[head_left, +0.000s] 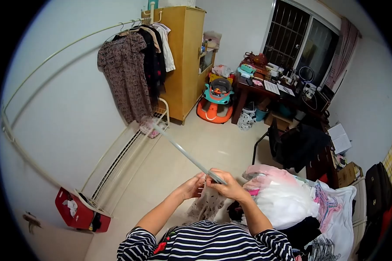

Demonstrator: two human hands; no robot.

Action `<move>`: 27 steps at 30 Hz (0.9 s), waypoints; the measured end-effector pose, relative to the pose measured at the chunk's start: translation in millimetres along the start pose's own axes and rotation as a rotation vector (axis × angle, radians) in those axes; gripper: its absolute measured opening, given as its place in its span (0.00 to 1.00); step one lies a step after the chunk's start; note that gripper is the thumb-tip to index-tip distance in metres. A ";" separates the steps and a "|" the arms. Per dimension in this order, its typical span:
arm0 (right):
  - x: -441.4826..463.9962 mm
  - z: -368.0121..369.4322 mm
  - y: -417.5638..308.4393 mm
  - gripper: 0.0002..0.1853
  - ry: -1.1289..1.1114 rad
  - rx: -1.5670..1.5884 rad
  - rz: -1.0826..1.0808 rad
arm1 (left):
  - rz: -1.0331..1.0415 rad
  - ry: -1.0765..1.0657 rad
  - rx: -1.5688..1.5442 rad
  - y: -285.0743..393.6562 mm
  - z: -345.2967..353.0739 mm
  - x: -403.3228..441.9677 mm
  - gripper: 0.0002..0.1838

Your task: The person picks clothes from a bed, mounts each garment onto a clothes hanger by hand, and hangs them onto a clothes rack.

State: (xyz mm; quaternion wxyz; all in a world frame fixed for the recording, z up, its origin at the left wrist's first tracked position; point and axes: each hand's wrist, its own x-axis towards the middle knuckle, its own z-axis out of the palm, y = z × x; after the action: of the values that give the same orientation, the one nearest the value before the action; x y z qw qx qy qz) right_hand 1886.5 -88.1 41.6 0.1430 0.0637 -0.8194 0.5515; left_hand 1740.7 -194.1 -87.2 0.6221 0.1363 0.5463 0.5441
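Note:
My right hand (225, 186) is closed around the lower end of a long grey pole (185, 152), which slants away toward the far left. Close beside it, my left hand (190, 187) has its fingers bent at the top of a sheer, dark-dotted garment (203, 208). This garment hangs down in front of my striped top, between my two forearms. My fingers partly hide its upper part. The pole's far end shows in front of the clothes rack's lower shelf, near a patterned dress (125, 74) on a hanger.
A clothes rack (48, 58) lines the left wall, with a red bin (80, 217) at its near end. A white tulle garment (285, 204) and several hangers (322, 251) lie on the right. Farther back stand a wooden wardrobe (185, 65), baby walker (215, 102), chair (298, 145) and cluttered desk (244, 93).

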 end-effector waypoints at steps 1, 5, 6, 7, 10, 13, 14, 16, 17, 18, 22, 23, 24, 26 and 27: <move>-2.5 -0.2 3.4 0.03 -0.004 0.002 0.002 | 0.007 -0.058 -0.077 -4.1 2.9 5.3 0.27; -10.6 3.3 15.3 0.04 -0.122 -0.025 -0.126 | 0.142 -0.225 -0.025 -17.8 22.1 2.6 0.22; -12.4 2.2 16.1 0.04 -0.148 -0.024 -0.152 | 0.201 -0.310 0.067 -17.1 28.2 -1.0 0.19; -15.4 -0.2 12.5 0.04 -0.157 -0.009 -0.126 | 0.126 -0.289 0.017 -14.7 35.3 -5.0 0.15; -24.9 -9.2 13.7 0.03 -0.150 -0.030 -0.065 | 0.174 -0.216 0.007 -21.2 41.2 9.4 0.15; -33.7 -14.9 16.6 0.03 -0.123 -0.025 -0.052 | 0.247 -0.262 -0.064 -24.6 34.8 26.0 0.15; -35.7 -15.7 18.2 0.03 -0.120 -0.025 -0.053 | 0.247 -0.262 -0.061 -26.0 35.4 29.7 0.15; -38.7 -15.3 23.0 0.06 -0.078 -0.057 -0.089 | 0.170 -0.142 -0.125 -11.5 51.7 16.8 0.15; -40.5 -13.9 27.0 0.06 -0.078 -0.056 -0.091 | 0.170 -0.140 -0.124 -18.8 44.9 23.1 0.15; -41.7 -12.6 31.9 0.03 -0.087 -0.044 -0.112 | 0.193 -0.259 -0.082 -32.9 30.6 35.1 0.15; -43.5 -13.2 31.8 0.03 -0.141 -0.020 -0.089 | 0.163 -0.311 0.023 -59.7 2.9 54.3 0.15; -43.6 -13.8 31.9 0.03 -0.137 -0.018 -0.088 | 0.136 -0.281 0.055 -64.2 -1.7 57.8 0.15; -43.2 -14.5 31.9 0.03 -0.143 -0.031 -0.070 | 0.110 -0.251 0.087 -63.2 -1.3 56.5 0.15; -42.1 -15.9 33.8 0.02 -0.150 -0.045 -0.053 | 0.085 -0.221 0.120 -61.1 1.5 56.2 0.15; -41.8 -16.8 36.4 0.02 -0.128 -0.049 -0.053 | 0.149 -0.189 0.058 -52.0 14.1 46.6 0.14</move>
State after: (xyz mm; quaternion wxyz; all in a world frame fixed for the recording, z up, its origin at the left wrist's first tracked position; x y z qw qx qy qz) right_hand 1919.4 -60.8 2.5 0.1065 0.1171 -0.8382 0.5219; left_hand 1771.0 -169.0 -146.5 0.6244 0.2453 0.4891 0.5574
